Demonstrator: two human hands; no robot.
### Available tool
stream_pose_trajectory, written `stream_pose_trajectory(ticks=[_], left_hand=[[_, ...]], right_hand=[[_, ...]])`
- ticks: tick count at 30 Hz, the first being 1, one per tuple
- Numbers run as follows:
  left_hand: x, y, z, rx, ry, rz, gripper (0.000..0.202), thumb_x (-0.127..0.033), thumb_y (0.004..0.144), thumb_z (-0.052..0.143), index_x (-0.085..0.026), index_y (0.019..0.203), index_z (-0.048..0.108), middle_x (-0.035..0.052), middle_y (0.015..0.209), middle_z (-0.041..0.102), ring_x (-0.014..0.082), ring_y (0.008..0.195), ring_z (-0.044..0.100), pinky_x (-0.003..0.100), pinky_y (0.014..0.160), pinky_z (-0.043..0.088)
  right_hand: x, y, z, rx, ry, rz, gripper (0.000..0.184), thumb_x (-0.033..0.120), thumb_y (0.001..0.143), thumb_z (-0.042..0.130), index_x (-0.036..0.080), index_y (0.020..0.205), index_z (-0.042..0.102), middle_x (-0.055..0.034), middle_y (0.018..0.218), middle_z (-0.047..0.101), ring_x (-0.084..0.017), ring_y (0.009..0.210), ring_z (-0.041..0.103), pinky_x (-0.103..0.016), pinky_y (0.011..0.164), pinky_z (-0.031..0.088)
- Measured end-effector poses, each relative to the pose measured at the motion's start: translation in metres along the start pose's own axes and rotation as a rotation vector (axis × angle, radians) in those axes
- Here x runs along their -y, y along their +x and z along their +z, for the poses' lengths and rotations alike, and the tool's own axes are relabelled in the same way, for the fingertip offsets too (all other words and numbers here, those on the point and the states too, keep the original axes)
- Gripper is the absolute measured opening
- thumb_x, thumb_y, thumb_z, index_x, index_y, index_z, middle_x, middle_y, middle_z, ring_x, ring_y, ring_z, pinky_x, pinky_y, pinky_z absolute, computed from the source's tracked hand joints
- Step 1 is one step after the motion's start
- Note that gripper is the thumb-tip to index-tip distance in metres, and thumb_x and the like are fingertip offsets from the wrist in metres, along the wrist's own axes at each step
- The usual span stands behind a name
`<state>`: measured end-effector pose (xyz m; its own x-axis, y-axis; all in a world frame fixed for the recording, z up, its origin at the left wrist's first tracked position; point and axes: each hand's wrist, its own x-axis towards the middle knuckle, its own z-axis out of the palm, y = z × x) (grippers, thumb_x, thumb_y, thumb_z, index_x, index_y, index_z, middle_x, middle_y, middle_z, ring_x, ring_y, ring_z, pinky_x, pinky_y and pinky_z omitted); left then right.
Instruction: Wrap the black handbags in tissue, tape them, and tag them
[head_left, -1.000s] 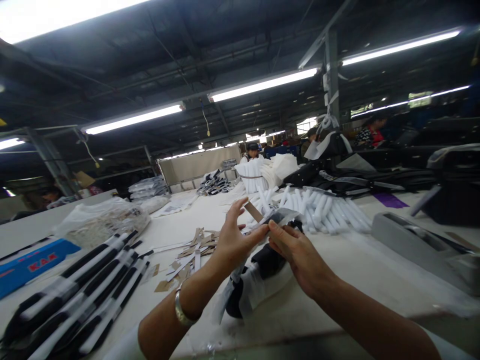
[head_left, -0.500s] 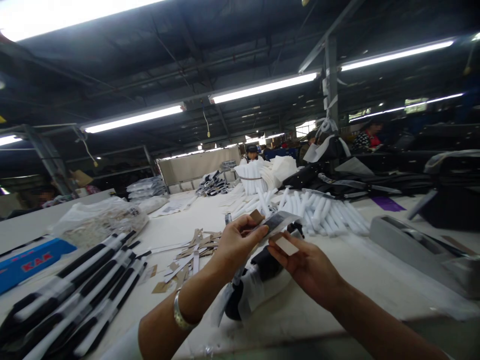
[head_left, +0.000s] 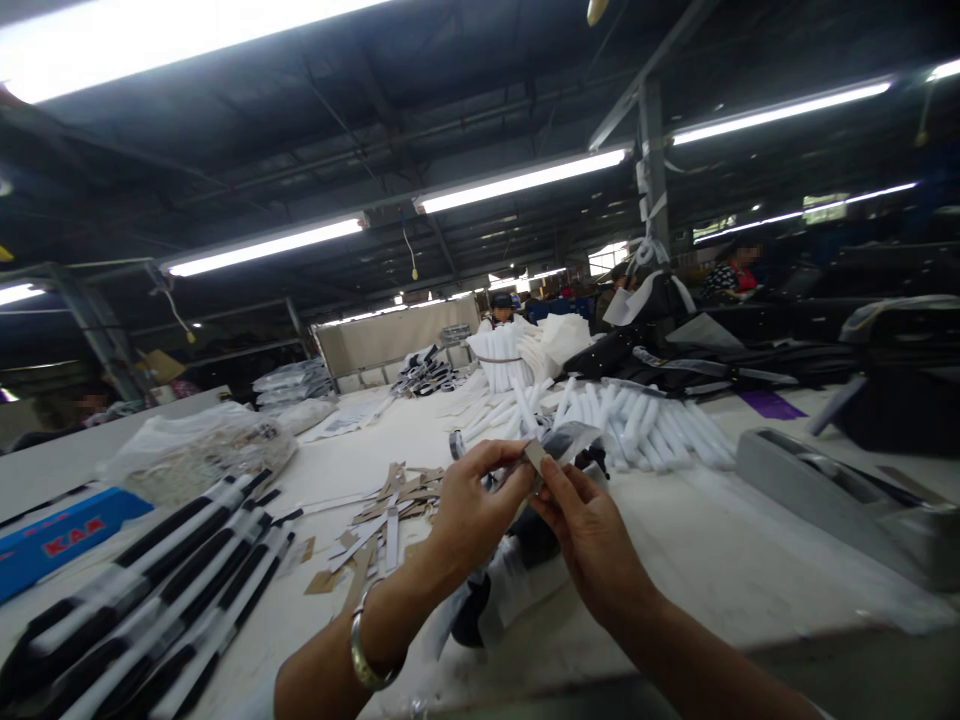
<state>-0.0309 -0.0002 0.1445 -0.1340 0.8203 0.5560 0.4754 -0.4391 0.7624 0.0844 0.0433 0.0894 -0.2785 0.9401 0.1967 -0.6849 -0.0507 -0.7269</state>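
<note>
My left hand (head_left: 476,500) and my right hand (head_left: 589,525) meet in front of me, both closed. Between their fingertips sits a small grey-brown cardboard piece (head_left: 535,456), pinched by my right thumb and fingers. My left hand grips the end of a clear plastic-wrapped strap (head_left: 576,438), whose dark and clear part shows just behind the fingers. The exact hold of my left fingers is partly hidden. Below the hands lies a black item in white wrapping (head_left: 517,580), partly covered by my wrists.
Loose cardboard strips (head_left: 390,510) lie left of my hands. Plastic-wrapped black-and-white straps (head_left: 165,590) and a blue box (head_left: 67,535) are farther left. White rolls (head_left: 645,420) are piled behind, with a grey tape dispenser (head_left: 817,500) on the right. Co-workers sit in the background.
My right hand has moved left and up, bringing its cardboard piece against my left fingertips at the strap. The hands were apart before; now they touch. The cardboard has turned more upright.
</note>
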Motion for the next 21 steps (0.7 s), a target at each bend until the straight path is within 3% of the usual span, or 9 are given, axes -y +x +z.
stream_pose_trajectory(ticks=[4, 8, 14, 18, 21], left_hand=[[-0.011, 0.002, -0.007, 0.062, 0.032, -0.026, 0.015, -0.027, 0.083, 0.063, -0.016, 0.089, 0.073, 0.0029, 0.084, 0.073, 0.0175, 0.081, 0.068, 0.025, 0.074, 0.052], [-0.022, 0.01, -0.013, 0.1, 0.33, 0.035, 0.017, -0.028, 0.085, 0.061, -0.017, 0.075, 0.071, -0.0006, 0.071, 0.07, 0.0145, 0.071, 0.065, 0.022, 0.066, 0.047], [-0.025, 0.013, -0.013, 0.136, 0.594, 0.094, 0.022, -0.024, 0.088, 0.057, -0.018, 0.069, 0.069, -0.0022, 0.064, 0.067, 0.0116, 0.063, 0.061, 0.021, 0.06, 0.04], [-0.022, 0.003, -0.005, 0.072, 0.935, 0.209, 0.019, -0.022, 0.091, 0.055, -0.019, 0.084, 0.072, 0.0019, 0.068, 0.071, 0.0172, 0.063, 0.066, 0.025, 0.059, 0.045], [-0.021, -0.008, 0.005, 0.014, 1.227, 0.371, 0.023, -0.009, 0.088, 0.053, -0.013, 0.102, 0.071, 0.0074, 0.074, 0.074, 0.0221, 0.069, 0.071, 0.029, 0.063, 0.053]], right_hand=[[-0.005, 0.003, -0.003, 0.023, -0.083, -0.025, 0.033, 0.05, 0.076, 0.079, 0.021, 0.091, 0.073, -0.0001, 0.087, 0.066, -0.013, 0.082, 0.059, -0.022, 0.074, 0.051], [-0.004, 0.002, -0.001, 0.02, -0.171, -0.031, 0.036, 0.052, 0.077, 0.077, 0.022, 0.096, 0.071, -0.0001, 0.089, 0.064, -0.015, 0.085, 0.057, -0.023, 0.073, 0.05], [-0.002, 0.002, 0.001, -0.008, -0.181, -0.032, 0.037, 0.051, 0.072, 0.081, 0.019, 0.079, 0.064, 0.0005, 0.084, 0.062, -0.013, 0.079, 0.054, -0.023, 0.07, 0.047], [-0.002, 0.002, 0.004, 0.018, -0.08, -0.021, 0.035, 0.049, 0.07, 0.083, 0.02, 0.077, 0.064, 0.0012, 0.08, 0.061, -0.013, 0.08, 0.055, -0.024, 0.071, 0.048], [-0.005, 0.001, 0.007, 0.076, 0.058, -0.013, 0.032, 0.045, 0.069, 0.085, 0.02, 0.074, 0.066, 0.0016, 0.077, 0.061, -0.014, 0.079, 0.056, -0.024, 0.069, 0.048]])
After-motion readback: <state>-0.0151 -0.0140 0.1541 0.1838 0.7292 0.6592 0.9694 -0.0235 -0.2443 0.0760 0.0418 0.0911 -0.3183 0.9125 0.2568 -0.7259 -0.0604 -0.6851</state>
